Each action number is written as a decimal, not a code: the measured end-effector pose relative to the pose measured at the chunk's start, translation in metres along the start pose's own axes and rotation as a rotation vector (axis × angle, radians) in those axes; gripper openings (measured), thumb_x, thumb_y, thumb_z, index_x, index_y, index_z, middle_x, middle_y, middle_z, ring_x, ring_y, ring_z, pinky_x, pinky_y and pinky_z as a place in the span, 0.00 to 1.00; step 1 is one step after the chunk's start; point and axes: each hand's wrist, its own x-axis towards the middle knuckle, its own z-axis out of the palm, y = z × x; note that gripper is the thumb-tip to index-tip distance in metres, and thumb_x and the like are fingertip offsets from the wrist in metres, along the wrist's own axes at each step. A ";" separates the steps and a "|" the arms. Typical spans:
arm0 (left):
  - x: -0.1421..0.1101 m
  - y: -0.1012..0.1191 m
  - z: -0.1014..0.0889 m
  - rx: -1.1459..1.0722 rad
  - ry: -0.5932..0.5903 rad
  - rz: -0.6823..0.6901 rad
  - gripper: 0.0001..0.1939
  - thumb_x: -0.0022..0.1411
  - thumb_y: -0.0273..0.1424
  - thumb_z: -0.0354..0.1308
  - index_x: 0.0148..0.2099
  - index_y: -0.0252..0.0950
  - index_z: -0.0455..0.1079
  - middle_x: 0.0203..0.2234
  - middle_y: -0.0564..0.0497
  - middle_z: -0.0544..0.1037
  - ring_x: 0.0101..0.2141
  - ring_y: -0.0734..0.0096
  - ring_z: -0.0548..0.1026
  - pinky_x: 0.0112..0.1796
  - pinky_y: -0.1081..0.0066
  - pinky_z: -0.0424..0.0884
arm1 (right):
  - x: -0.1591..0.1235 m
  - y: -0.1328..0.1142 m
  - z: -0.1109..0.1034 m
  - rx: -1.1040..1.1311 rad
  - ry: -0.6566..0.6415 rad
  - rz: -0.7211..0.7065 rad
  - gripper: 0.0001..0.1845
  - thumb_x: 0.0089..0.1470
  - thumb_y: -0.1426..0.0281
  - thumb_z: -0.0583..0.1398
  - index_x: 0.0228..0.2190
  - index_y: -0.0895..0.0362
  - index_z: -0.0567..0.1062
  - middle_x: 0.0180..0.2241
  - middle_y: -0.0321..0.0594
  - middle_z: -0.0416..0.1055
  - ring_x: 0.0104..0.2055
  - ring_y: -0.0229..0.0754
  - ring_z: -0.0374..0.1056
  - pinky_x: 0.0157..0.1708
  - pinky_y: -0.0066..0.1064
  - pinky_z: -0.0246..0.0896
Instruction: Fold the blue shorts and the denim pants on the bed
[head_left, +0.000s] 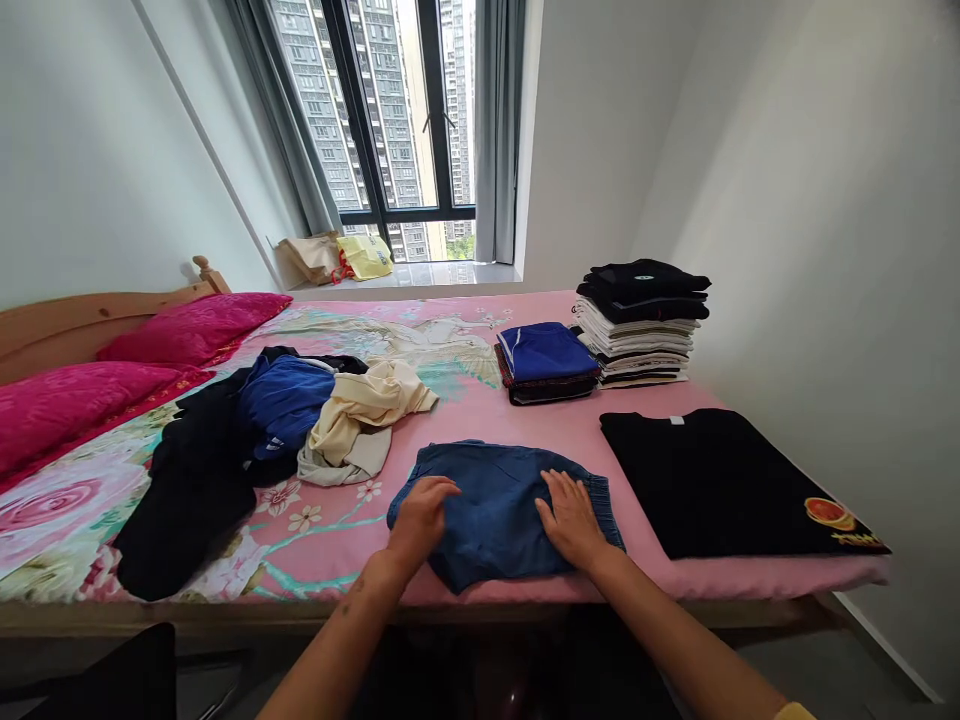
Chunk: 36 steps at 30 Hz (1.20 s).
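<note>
A pair of dark blue shorts (495,520) lies folded near the front edge of the bed, its gathered elastic waistband toward the right. My left hand (420,515) is at the left part of the shorts, fingers curled down on the cloth and mostly hidden, thumb toward the middle. Flat on the right part, beside the waistband, rests my right hand (574,520) with its fingers spread. To the right of the shorts, a black T-shirt (712,490) with an orange print is laid out in a neat folded shape.
Left on the bed (330,560) sits a loose heap with black clothes (195,500), a blue garment (285,400) and a cream garment (375,400). Behind stand a short folded pile (547,355) and a tall stack (641,325). Pink pillows (195,325) lie far left; bags (364,255) rest on the windowsill.
</note>
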 end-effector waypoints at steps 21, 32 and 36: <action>-0.004 -0.103 0.030 0.524 -0.216 -0.365 0.37 0.60 0.51 0.43 0.67 0.39 0.46 0.65 0.45 0.49 0.64 0.55 0.45 0.59 0.45 0.33 | 0.011 0.037 0.031 -0.107 -0.161 -0.003 0.38 0.58 0.51 0.44 0.63 0.59 0.50 0.66 0.47 0.40 0.67 0.50 0.34 0.63 0.48 0.24; 0.014 0.019 0.050 0.316 -0.261 0.084 0.23 0.65 0.33 0.42 0.62 0.42 0.58 0.63 0.50 0.57 0.63 0.67 0.50 0.61 0.58 0.48 | 0.009 -0.029 -0.015 0.002 -0.096 -0.226 0.26 0.63 0.60 0.42 0.60 0.50 0.56 0.64 0.36 0.50 0.67 0.40 0.36 0.64 0.44 0.21; -0.012 0.017 0.070 0.322 -0.343 0.040 0.29 0.62 0.45 0.46 0.64 0.47 0.54 0.65 0.48 0.52 0.64 0.52 0.47 0.58 0.40 0.39 | 0.003 0.017 -0.016 -0.059 -0.150 -0.071 0.27 0.61 0.59 0.44 0.59 0.53 0.59 0.64 0.42 0.48 0.67 0.48 0.36 0.62 0.54 0.18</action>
